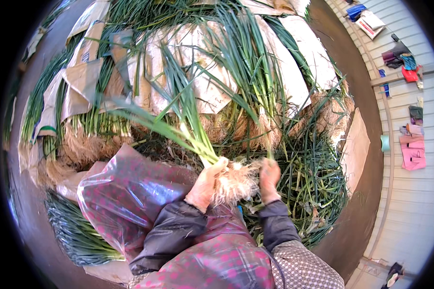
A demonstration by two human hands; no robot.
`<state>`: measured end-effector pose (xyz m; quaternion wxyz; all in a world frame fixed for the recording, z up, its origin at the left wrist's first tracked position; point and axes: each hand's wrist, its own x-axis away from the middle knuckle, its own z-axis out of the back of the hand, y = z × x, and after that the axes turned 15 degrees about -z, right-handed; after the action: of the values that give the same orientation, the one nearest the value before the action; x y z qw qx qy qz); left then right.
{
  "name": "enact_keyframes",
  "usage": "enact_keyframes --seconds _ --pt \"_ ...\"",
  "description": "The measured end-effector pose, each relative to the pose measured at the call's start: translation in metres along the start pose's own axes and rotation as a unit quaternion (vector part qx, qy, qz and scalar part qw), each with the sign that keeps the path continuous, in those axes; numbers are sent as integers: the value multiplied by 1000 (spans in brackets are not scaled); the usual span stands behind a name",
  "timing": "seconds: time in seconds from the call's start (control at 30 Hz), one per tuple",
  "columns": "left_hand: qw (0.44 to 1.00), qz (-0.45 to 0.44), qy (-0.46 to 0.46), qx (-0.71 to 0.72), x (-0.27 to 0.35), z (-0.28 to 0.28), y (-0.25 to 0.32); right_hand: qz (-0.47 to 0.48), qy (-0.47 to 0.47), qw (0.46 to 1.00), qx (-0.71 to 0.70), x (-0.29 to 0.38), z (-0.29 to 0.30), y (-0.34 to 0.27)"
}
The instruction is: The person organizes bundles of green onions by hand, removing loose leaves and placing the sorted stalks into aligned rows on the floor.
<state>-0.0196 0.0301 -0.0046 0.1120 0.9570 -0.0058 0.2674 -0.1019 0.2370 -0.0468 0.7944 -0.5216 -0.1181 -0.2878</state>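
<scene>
My left hand (206, 180) grips a small bunch of long green allium stalks (199, 141), possibly scallions or green garlic, just above the roots. Their leaves fan up and to the left, and some are blurred. A pale tuft of stringy roots (237, 184) hangs between my two hands. Just right of that tuft, my right hand (269, 177) is curled around a thin greenish leaf strip (270, 154), which is blurred and sticks up from the fist. Beyond my hands, a loose bunch of the same stalks (258, 79) lies on pale sheeting, roots towards me.
Pale sheets (217, 90) partly cover rows of rooted stalks (94, 124). Stripped leaves (307, 180) are heaped at my right. More stalks (79, 231) lie at lower left. A plastic apron (130, 191) covers my lap. At right stands a ribbed panel wall (416, 202) with hanging items.
</scene>
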Motion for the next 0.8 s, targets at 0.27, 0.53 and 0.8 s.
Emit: enact_keyframes --seconds 0.27,0.53,0.8 --pt "976 -89 -18 -198 -14 1 -3 -130 -59 571 809 -8 271 106" --pt "950 -109 55 -288 -16 14 -14 95 -317 873 357 12 -25 -111" --pt "949 -106 41 -294 -13 8 -5 148 -290 927 189 -52 -169 -138"
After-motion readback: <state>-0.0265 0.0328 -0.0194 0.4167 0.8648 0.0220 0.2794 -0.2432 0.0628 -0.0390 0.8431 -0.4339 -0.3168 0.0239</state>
